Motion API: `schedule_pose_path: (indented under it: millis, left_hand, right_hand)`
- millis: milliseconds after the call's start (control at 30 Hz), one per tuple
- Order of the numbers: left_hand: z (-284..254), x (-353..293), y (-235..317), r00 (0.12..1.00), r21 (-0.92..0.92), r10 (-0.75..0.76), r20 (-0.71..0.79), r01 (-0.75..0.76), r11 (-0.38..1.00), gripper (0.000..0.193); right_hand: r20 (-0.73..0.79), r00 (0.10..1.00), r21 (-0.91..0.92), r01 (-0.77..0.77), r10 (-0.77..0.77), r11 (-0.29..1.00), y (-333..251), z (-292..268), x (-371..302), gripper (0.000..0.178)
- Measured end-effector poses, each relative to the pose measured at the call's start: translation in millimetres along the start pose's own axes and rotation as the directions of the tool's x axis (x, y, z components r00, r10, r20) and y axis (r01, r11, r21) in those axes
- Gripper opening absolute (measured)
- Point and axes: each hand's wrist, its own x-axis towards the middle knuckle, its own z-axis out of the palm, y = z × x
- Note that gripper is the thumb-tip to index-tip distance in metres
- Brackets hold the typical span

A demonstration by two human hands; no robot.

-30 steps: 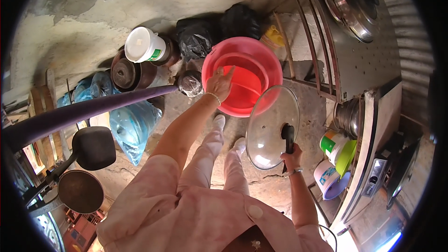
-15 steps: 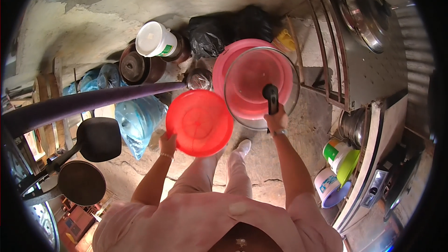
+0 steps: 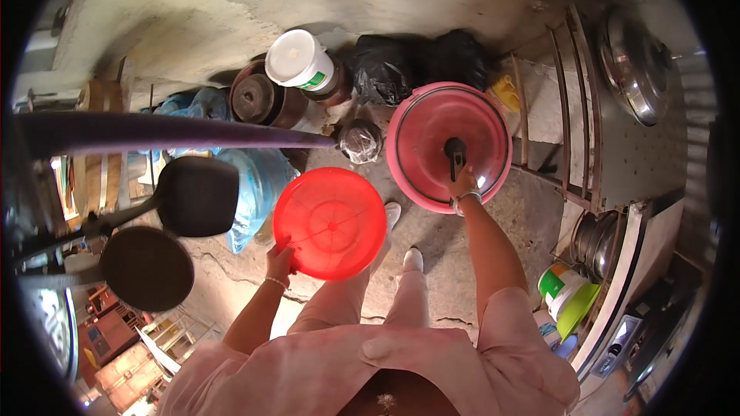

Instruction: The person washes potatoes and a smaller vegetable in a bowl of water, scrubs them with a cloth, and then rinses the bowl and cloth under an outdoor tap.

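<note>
My left hand (image 3: 280, 260) grips the edge of a round red plastic lid (image 3: 331, 219), held flat in front of my legs. Ahead and to the right, my right hand (image 3: 464, 182) is closed on the black handle (image 3: 455, 152) of a clear glass pot lid (image 3: 424, 150). That glass lid lies over the mouth of a pink basin (image 3: 395, 166) on the floor, its edge just inside the basin's rim. Whether the lid touches the basin I cannot tell.
Beyond stand a white lidded bucket (image 3: 296, 62), dark pots (image 3: 257, 98) and black plastic bags (image 3: 381, 69). A purple pole (image 3: 193, 133) crosses from the left above two dark pans (image 3: 196, 196). A metal rack (image 3: 566, 115) and a counter (image 3: 624, 262) flank the right.
My right hand has brought the glass lid from beside the basin to over it. The red lid stays in my left hand. The whole view has shifted a little.
</note>
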Motion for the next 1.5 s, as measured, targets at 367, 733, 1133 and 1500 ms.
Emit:
schedule_pose_path:
  millis: [367,733,1133,1500]
  left_hand:
    - [3,-96,3,0.976,-0.189,0.148,0.159,-0.117,0.975,0.037]
    - [-99,-203,-19,0.716,0.231,0.635,-0.290,-0.591,0.773,0.044]
    - [-336,-218,22,0.497,0.366,0.822,-0.280,-0.736,0.570,0.019]
    - [-552,-257,-225,0.505,-0.320,0.090,-0.858,-0.663,0.677,0.031]
  right_hand:
    - [0.528,0.715,0.670,-0.019,-0.459,0.742,-95,-146,-162,0.042]
    - [0.570,0.555,0.637,0.168,-0.606,0.753,-181,-188,-310,0.021]
    - [0.516,0.058,0.596,0.693,-0.855,0.407,-362,-52,-458,0.028]
    - [0.637,0.005,0.685,0.455,-0.771,0.569,-503,69,-624,0.026]
